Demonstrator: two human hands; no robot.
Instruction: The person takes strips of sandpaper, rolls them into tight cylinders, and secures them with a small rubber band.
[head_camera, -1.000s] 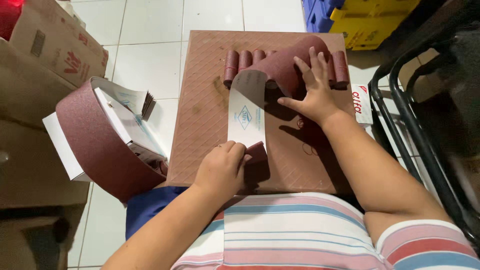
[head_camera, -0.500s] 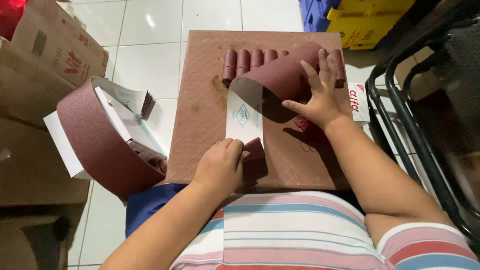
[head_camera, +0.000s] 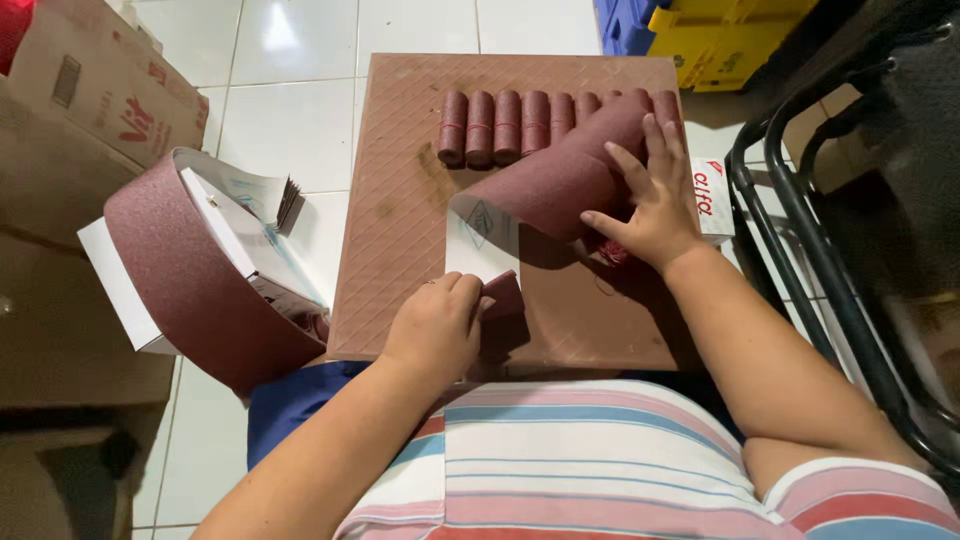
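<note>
Fingers of the right hand (head_camera: 655, 205) spread flat on the sandpaper sheet (head_camera: 560, 180); left hand (head_camera: 435, 325) curled, pinning its end to the board surface (head_camera: 400, 200) on white floor tiles (head_camera: 285, 120).

free: board (head_camera: 400, 200) left half | blocked: rolls (head_camera: 520, 125) top, chair frame (head_camera: 800, 220) right

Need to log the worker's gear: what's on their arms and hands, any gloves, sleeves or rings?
Both forearms are bare, with no gloves or watch. The left hand and right hand show no ring that I can make out. Short sleeves of a striped shirt, pink, white and blue, end above the elbows.
</note>
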